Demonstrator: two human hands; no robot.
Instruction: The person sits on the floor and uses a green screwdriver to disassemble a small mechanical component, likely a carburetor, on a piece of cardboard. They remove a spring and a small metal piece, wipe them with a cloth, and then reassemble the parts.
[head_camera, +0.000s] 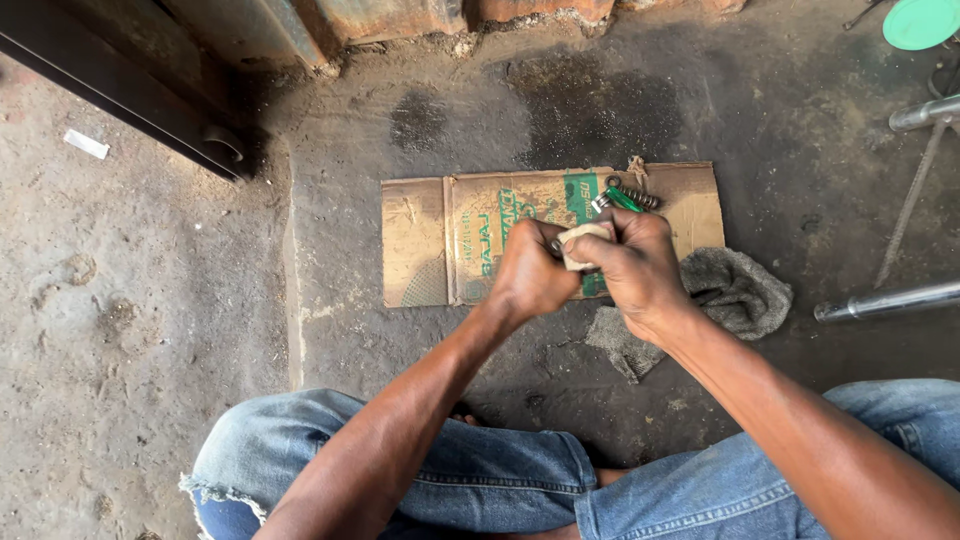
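Both hands are up over the middle of the scene, fingers closed tight. The left hand clamps a small part that is almost wholly hidden inside the fist, only a dark bit peeping out at the knuckles. The right hand pinches a pale scrap of abrasive paper, folded and pressed against that part. The scrap looks thin and limp, light as anything, likely to crease or slip unless pinched firmly at the fold; the hidden part seems small and rigid, best held by its ends.

Just beyond the hands, on a flattened cardboard sheet, lie a coil spring and a green-handled tool, side by side. A grey rag sits crumpled to the right, partly on the card. The floor is rough, stained concrete, dusty on the left. Metal tubes poke in from the right.
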